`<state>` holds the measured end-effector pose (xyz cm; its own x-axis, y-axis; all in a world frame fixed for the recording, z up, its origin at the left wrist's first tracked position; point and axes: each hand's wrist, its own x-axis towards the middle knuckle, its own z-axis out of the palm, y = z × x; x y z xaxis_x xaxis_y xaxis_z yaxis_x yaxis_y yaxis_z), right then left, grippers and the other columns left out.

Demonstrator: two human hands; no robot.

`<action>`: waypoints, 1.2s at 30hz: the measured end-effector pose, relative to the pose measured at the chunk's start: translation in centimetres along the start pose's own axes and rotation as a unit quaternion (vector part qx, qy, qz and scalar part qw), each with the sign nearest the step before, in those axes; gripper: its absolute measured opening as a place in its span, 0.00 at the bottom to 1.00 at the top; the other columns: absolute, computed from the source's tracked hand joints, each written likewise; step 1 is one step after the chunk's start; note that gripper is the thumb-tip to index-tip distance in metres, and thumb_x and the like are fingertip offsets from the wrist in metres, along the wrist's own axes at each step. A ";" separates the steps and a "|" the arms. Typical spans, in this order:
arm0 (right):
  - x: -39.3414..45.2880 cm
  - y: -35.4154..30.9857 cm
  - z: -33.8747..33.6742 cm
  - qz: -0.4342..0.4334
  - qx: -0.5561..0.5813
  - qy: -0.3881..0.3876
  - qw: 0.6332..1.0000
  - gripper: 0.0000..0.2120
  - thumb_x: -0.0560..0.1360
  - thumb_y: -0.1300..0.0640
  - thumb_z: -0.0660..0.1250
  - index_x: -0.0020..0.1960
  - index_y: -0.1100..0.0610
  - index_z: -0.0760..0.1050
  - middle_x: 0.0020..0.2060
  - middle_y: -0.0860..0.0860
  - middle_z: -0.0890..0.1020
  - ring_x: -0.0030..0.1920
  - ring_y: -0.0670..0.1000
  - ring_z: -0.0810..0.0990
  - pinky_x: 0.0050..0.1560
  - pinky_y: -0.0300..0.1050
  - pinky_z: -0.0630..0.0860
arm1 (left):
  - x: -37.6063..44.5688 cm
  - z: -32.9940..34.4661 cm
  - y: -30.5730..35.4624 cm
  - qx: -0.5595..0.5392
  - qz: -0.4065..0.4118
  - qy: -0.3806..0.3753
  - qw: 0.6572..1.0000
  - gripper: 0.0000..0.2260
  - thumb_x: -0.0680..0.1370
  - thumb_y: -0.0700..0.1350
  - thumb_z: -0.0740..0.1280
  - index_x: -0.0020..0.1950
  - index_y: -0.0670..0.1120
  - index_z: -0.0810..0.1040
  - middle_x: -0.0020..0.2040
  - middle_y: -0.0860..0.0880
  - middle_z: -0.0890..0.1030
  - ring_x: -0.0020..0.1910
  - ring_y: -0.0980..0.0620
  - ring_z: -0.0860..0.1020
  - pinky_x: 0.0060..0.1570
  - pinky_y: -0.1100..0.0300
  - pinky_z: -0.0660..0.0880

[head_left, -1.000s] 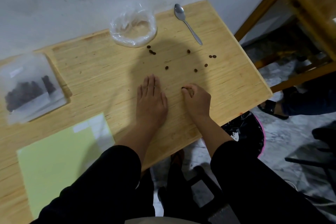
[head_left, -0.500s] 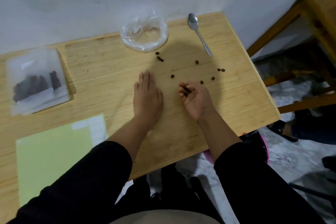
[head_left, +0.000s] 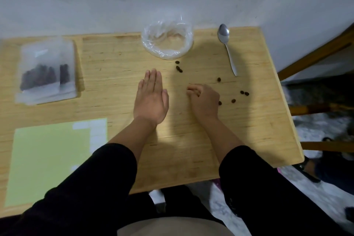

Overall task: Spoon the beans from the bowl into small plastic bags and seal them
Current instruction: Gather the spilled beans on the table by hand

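Right now both hands are on the wooden desk [head_left: 258, 130], black sleeves [head_left: 107, 174] pushed up past the wrists. Left hand [head_left: 151, 97] lies flat, palm down, fingers straight and together, holding nothing; its grip is fully relaxed. Right hand [head_left: 204, 99] sits just beside it to the right, fingers curled under toward the palm, fingertips [head_left: 190, 89] touching the desk top. Whether that grip has a bean inside can't be told, since the curled fingers hide the palm.

Loose beans [head_left: 179, 69] are scattered on the desk: three near the far middle, one [head_left: 219, 79] further right, a pair [head_left: 244, 93] near the right edge, one [head_left: 233, 101] closer in, and one [head_left: 220, 103] touching or just beside the right hand's outer edge.

Far side, against the wall, a clear plastic bag [head_left: 167, 41] stands open w/ its mouth rolled wide; it looks empty. Spoon [head_left: 227, 48] lies to its right, bowl end toward the wall, handle pointing toward the person, well apart from both hands.

Left side: small frosted bags [head_left: 47, 71] stacked flat, dark beans visible through the top one. Nearer the person, a pale green sheet [head_left: 47, 159] w/ white label squares along its right part lies flat on the desk.
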<state>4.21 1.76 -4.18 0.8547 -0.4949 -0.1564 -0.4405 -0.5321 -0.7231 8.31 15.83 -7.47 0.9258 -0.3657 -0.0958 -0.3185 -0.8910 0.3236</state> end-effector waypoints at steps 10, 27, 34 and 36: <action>0.8 -0.5 -0.9 0.081 0.102 -0.067 0.989 0.03 0.76 0.58 0.63 0.47 0.56 0.75 0.38 0.47 0.75 0.38 0.45 0.72 0.38 0.33 0.69 | 0.2 -0.1 0.3 -0.002 -0.013 -0.011 1.000 0.25 0.82 0.47 0.47 0.77 0.41 0.46 0.78 0.44 0.47 0.77 0.49 0.42 0.74 0.55 0.40; 5.5 -1.8 0.3 -0.007 0.046 -0.048 0.998 0.10 0.75 0.56 0.65 0.53 0.58 0.81 0.48 0.52 0.83 0.49 0.49 0.80 0.56 0.42 0.73 | 2.8 0.2 1.6 -0.005 -0.045 0.010 0.999 0.25 0.82 0.48 0.45 0.77 0.41 0.45 0.78 0.45 0.47 0.77 0.50 0.42 0.75 0.55 0.40; 6.2 -1.6 1.0 -0.048 -0.025 -0.038 0.998 0.11 0.73 0.56 0.68 0.54 0.57 0.81 0.50 0.54 0.82 0.51 0.50 0.79 0.51 0.33 0.65 | 2.9 0.3 1.4 -0.001 -0.045 0.015 0.999 0.25 0.81 0.48 0.44 0.77 0.41 0.46 0.78 0.45 0.47 0.77 0.50 0.42 0.74 0.56 0.39; 6.2 -1.6 1.1 -0.066 -0.036 -0.038 0.996 0.10 0.74 0.57 0.68 0.54 0.57 0.81 0.49 0.54 0.82 0.51 0.52 0.79 0.51 0.36 0.65 | 2.9 0.4 1.5 0.001 -0.047 0.013 0.999 0.25 0.82 0.48 0.45 0.77 0.41 0.46 0.78 0.45 0.47 0.77 0.50 0.41 0.74 0.56 0.39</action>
<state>10.55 0.25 -4.70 0.9233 -0.3662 -0.1157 -0.3395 -0.6376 -0.6915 10.47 13.36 -7.64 0.9567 -0.2728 -0.1011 -0.2297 -0.9216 0.3129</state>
